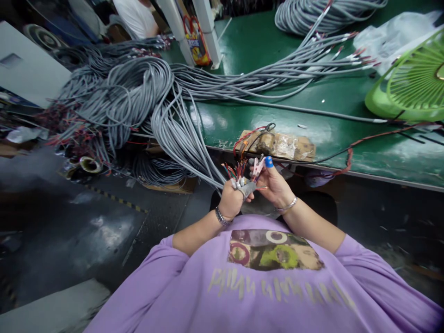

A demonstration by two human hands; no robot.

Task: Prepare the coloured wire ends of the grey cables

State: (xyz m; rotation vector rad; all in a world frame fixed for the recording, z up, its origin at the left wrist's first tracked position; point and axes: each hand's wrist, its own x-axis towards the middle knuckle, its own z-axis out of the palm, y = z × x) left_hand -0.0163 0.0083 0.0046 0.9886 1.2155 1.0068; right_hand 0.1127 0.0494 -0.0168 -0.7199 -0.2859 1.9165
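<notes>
My left hand is closed round the ends of several grey cables, whose thin red, green and orange wires fan out above the fist. Grey wrapping shows on its thumb. Close beside it on the right, my right hand pinches some wire ends, with a blue cover on one fingertip. Small pale connector-like pieces show at its fingertips; their exact shape is too small to tell. Just beyond both hands, a taped wooden block lies at the table's edge with black and red leads on it.
Large grey cable coils hang over the left part of the green table. More cables stretch across it to the right. A green fan and a plastic bag stand at right. A person in white is at the back left.
</notes>
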